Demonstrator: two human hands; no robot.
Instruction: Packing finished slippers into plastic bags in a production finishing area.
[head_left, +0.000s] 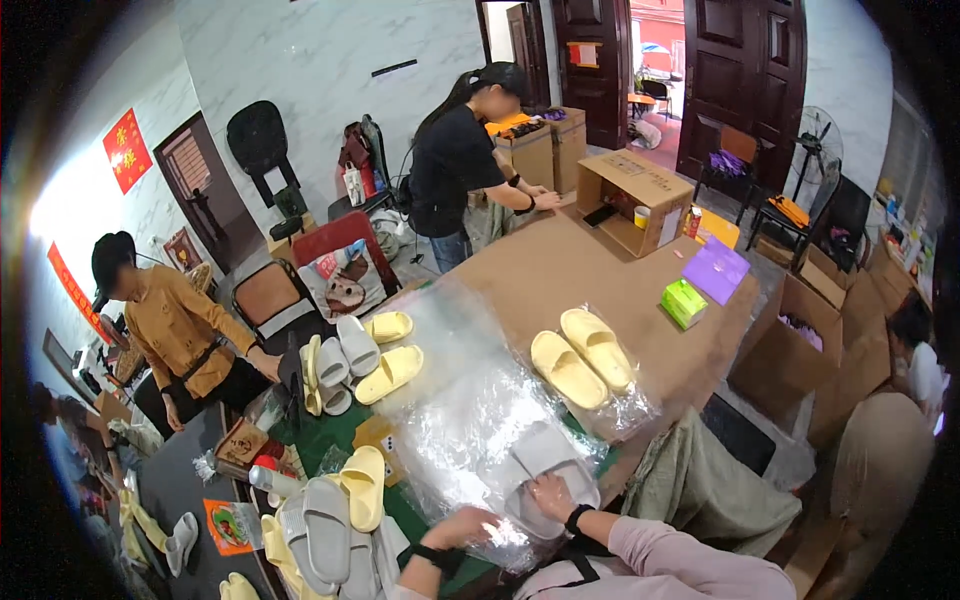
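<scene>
A pair of grey slippers (548, 462) lies inside a clear plastic bag (470, 410) at the near edge of the brown table (560, 270). My right hand (552, 494) presses down on the grey slippers, fingers curled over the near end. My left hand (466, 524) grips the crumpled near edge of the bag just to the left. Both wrists wear black bands. A bagged pair of yellow slippers (582, 360) rests on the table a little beyond and to the right of my hands.
Loose yellow and grey slippers (352, 358) pile up at the left, more slippers (335, 515) near my left arm. A person in black (458, 165) works at the far end by open cardboard boxes (635, 190). Another person (180, 330) stands left. A green box (684, 302) and purple packet (716, 270) lie at right.
</scene>
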